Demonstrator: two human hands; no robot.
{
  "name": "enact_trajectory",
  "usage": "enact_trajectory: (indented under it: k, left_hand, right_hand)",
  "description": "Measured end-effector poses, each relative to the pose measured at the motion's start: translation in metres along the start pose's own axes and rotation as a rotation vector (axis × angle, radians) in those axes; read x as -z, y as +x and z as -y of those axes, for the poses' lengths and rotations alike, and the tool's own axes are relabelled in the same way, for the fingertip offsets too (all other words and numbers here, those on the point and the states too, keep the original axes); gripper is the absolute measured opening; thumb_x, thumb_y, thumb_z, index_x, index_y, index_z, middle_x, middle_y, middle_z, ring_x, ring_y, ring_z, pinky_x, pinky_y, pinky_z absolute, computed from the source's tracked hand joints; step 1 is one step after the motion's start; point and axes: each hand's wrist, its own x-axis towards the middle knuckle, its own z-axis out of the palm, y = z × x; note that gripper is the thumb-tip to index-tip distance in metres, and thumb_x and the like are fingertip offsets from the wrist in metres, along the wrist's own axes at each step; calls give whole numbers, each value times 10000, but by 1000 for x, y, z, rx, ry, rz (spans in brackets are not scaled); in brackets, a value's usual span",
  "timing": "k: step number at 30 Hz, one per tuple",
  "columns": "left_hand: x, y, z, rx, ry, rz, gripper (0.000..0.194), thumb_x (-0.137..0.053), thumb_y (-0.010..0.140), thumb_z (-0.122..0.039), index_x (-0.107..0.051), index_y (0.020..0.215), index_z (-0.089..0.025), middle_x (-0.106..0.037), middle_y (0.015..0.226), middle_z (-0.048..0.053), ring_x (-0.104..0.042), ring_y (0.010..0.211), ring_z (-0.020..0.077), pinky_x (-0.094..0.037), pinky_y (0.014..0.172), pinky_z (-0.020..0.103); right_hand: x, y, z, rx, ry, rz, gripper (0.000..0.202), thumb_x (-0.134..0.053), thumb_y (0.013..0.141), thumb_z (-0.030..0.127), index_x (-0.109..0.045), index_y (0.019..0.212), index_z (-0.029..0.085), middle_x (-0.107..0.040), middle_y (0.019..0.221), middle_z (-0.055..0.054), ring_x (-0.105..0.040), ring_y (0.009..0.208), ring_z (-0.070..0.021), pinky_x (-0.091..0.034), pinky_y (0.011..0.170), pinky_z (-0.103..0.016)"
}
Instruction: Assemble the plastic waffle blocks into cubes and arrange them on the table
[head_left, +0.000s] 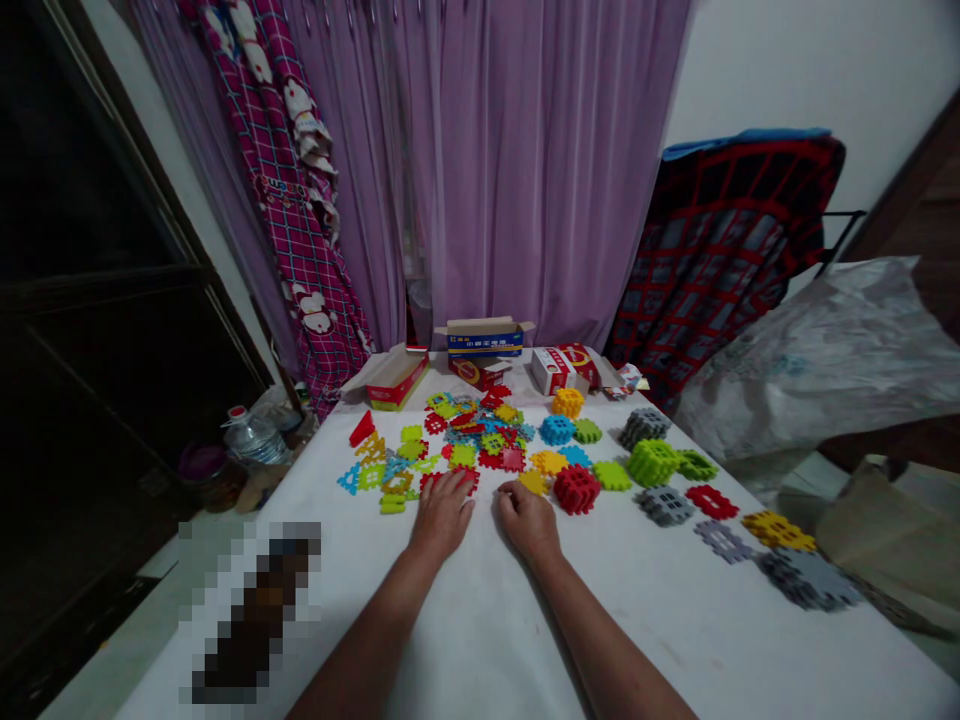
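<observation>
My left hand [442, 515] lies palm down on the white-covered table, its fingers stretched over the near edge of a red interlocking plastic piece [471, 478]. Beside it, my right hand [529, 515] rests with the fingers curled in, and nothing shows sticking out of it. A loose heap of mixed plastic pieces [480, 432] spreads just beyond both hands. Close to the right hand are a yellow piece [533, 482] and a red stack [576, 490]. Left of the left hand lie green, blue and yellow pieces [370, 476].
Sorted stacks run along the right, among them green [652, 462], grey [664, 505] and a dark grey one [808, 577] near the table edge. Opened cardboard boxes [486, 342] stand at the back before a purple curtain [525, 170]. A pixelated dark patch covers the left front.
</observation>
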Motion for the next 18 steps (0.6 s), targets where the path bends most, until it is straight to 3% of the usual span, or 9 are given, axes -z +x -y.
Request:
enact_trajectory:
  k: [6,8,12,18]
  left_hand:
    - [13,27,32,15,-49,-152,338,-507,896,-250,-657,1197,-224,-639,1282,83,-534,1229,241,-358,1102,441]
    - [23,51,46,96,1,-125,359,-510,891,-232,-640,1222,-185,-625,1300,102,-538,1225,235,-373,1087,403]
    - [39,101,66,229,139,48,363,-517,878,-195,-633,1222,-191,-611,1325,93,-542,1232,215,-384,1056,334]
    - [33,137,77,301,195,107,207,-694,771,-312,-721,943,-201,-717,1062,120,-622,1068,292,-433,929,380]
  right_hand:
    - [-5,5,-4,-10,87,-5,289,-450,838,306,-725,866,222,-706,692,-26,-639,654,-177,-389,603,-244]
    - [-7,7,-6,-4,116,-13,305,-439,835,329,-723,856,218,-702,681,-28,-641,648,-180,-397,605,-248]
    - [-10,11,-7,0,199,-29,330,-422,830,363,-718,826,216,-696,656,-28,-641,629,-183,-418,602,-251]
    - [-11,14,-6,-25,307,-32,319,-440,818,389,-708,795,218,-680,619,-19,-626,581,-179,-429,580,-251]
